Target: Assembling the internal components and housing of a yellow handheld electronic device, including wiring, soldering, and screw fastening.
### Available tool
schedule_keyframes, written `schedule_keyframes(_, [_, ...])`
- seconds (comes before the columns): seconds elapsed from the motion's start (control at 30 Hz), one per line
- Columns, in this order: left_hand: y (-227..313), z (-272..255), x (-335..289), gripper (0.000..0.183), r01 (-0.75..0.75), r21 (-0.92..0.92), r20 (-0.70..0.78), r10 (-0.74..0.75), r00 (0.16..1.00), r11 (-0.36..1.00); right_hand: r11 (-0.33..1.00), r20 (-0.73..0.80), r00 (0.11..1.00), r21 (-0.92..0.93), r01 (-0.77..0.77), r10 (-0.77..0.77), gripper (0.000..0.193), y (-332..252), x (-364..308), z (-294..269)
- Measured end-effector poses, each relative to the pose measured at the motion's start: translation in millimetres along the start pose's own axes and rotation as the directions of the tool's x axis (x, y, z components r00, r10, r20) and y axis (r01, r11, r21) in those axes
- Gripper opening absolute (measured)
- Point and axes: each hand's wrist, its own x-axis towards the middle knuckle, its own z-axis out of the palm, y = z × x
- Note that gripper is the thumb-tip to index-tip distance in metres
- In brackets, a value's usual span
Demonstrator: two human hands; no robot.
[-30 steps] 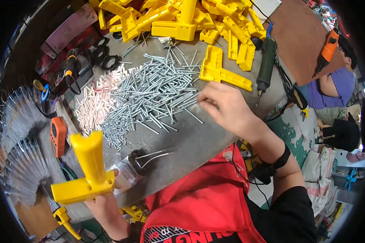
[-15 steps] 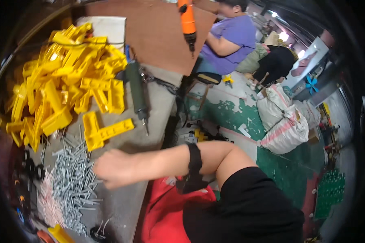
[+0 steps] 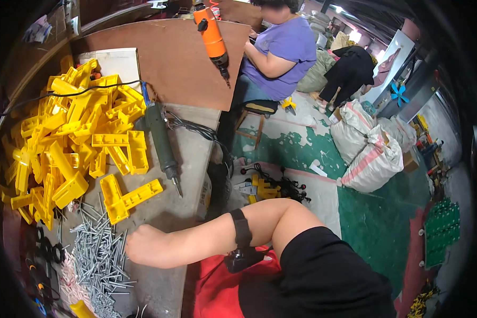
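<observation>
My right hand [image 3: 146, 247] is curled into a fist over the edge of a heap of silver screws [image 3: 100, 259], its back toward me. The fingers are tucked out of sight, so what they hold, if anything, is hidden. Just beyond lies an L-shaped yellow plastic part [image 3: 126, 199], apart from the hand. A dark green electric screwdriver [image 3: 161, 140] rests farther back on the grey tabletop [image 3: 161, 289], bit toward me. My left hand is out of view. At the lower edge, part of another yellow piece [image 3: 82, 309] shows.
A big pile of yellow plastic parts [image 3: 71, 130] fills the far left. Small pale pink pieces [image 3: 71, 283] lie beside the screws. An orange power driver [image 3: 212, 40] hangs over a brown board [image 3: 159, 69]. Beyond sits a person in purple [image 3: 283, 53]; white sacks [image 3: 373, 159] stand right.
The whole view has shifted, with the bench things now lower and farther left. My right hand stays by the screws, still fisted, and looks sharper than before.
</observation>
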Motion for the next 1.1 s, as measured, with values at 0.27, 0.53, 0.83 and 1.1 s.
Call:
schedule_keyframes(0.27, [6.4,7.8,-0.5,0.069,-0.014,0.033,0.036,0.012,0.999,0.999,0.896,-0.273,0.960,0.407,0.178,-0.067,0.011,-20.1,16.2,-10.0])
schedule_keyframes(0.53, [8.8,15.9,0.2,0.069,-0.023,0.029,0.061,0.021,0.998,0.999,0.539,-0.856,0.513,0.402,0.740,-0.065,0.027,-97.9,38.9,-59.0])
schedule_keyframes(0.83, [6.5,17.6,2.1,0.070,-0.025,0.034,0.082,0.022,0.996,0.999,0.291,-0.722,0.684,0.680,0.673,0.107,0.017,-103.8,33.7,-72.6])
schedule_keyframes(1.1, [5.2,18.9,4.0,0.071,-0.019,0.022,0.084,0.017,0.996,1.000,0.236,-0.669,0.735,0.736,0.634,0.112,0.013,-96.6,32.4,-79.5])
